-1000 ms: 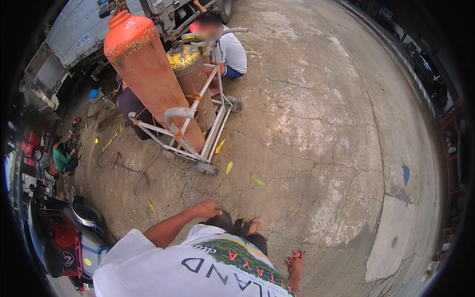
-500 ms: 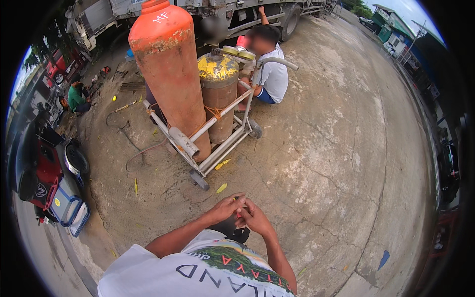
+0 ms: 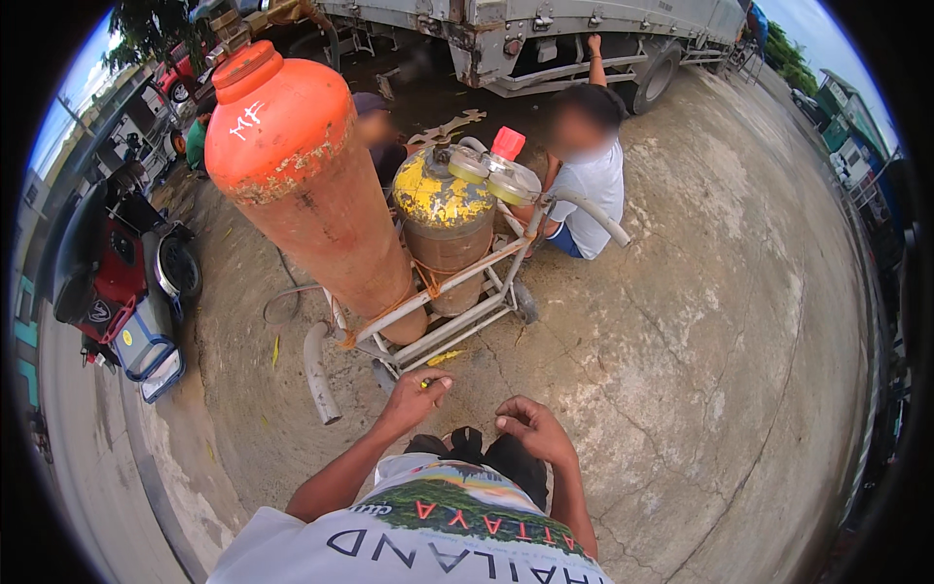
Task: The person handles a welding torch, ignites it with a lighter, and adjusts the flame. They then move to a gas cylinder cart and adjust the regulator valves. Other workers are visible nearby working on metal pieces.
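My left hand (image 3: 416, 397) is raised in front of me near the cart's lower end. Its fingers are closed on a small yellow-and-black object (image 3: 425, 383), too small to name. To its right and a little lower, my right hand (image 3: 537, 428) is apart from it with fingers curled in. What those fingers hold, if anything, I cannot make out. Just ahead, a metal cart (image 3: 438, 343) carries a tall orange-red gas cylinder (image 3: 309, 190) and a shorter cylinder with a flaking yellow top (image 3: 446, 214). Gauges (image 3: 511, 182) and a red knob (image 3: 507, 143) sit at the short cylinder's top.
A person in a white shirt (image 3: 595, 185) sits beyond the cart, one arm raised to a grey truck (image 3: 584, 39). Another person (image 3: 384, 146) is partly hidden behind the cylinders. A red three-wheeler (image 3: 117, 263) stands left. A curved pipe (image 3: 318, 375) is beside the cart.
My hands have separated after being together; the left one moved up and left, the right one moved right. The view has shifted, showing more of the truck and the second person.
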Available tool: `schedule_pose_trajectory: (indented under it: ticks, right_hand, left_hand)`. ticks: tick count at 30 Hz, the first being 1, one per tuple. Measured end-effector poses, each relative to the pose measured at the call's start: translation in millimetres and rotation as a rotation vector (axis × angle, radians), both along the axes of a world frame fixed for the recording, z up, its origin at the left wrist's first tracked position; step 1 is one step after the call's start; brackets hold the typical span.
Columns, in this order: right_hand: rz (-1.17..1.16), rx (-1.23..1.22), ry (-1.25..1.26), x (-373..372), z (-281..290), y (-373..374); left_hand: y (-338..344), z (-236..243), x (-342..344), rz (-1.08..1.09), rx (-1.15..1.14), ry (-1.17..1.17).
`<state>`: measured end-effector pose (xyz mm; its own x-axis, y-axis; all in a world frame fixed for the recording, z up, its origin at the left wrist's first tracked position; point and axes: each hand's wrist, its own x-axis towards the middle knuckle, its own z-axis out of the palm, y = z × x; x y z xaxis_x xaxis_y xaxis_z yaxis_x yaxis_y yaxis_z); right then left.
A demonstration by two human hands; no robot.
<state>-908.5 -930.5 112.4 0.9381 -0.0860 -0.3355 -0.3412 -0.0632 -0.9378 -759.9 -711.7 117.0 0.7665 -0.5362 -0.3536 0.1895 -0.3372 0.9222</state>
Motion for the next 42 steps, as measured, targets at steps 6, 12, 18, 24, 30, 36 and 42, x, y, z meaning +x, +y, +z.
schedule_pose_trajectory:
  ticks: [6,12,18,24,30,36,42]
  right_hand:
    - [0.082,0.155,-0.099,71,41,-115]
    - [0.38,0.145,-0.238,158,139,-198]
    - [0.418,0.106,-0.428,245,180,-245]
    - [0.439,0.057,-0.528,338,194,-236]
    - [0.412,-0.38,-0.617,451,185,-216]
    - [0.345,-0.715,-0.736,542,148,-183]
    - [0.542,-0.898,-0.507,566,150,-139]
  left_hand:
    - [-60,0,44,0.385,0.014,-0.049]
    - [-115,45,98,0.641,-0.061,-0.193]
    - [-150,96,166,0.728,0.016,-0.527]
    - [-155,119,250,0.763,0.319,-1.042]
    - [-156,121,299,0.582,0.528,-0.834]
    - [-162,110,317,0.518,0.538,-0.672]
    - [-158,99,319,0.573,0.426,-0.855]
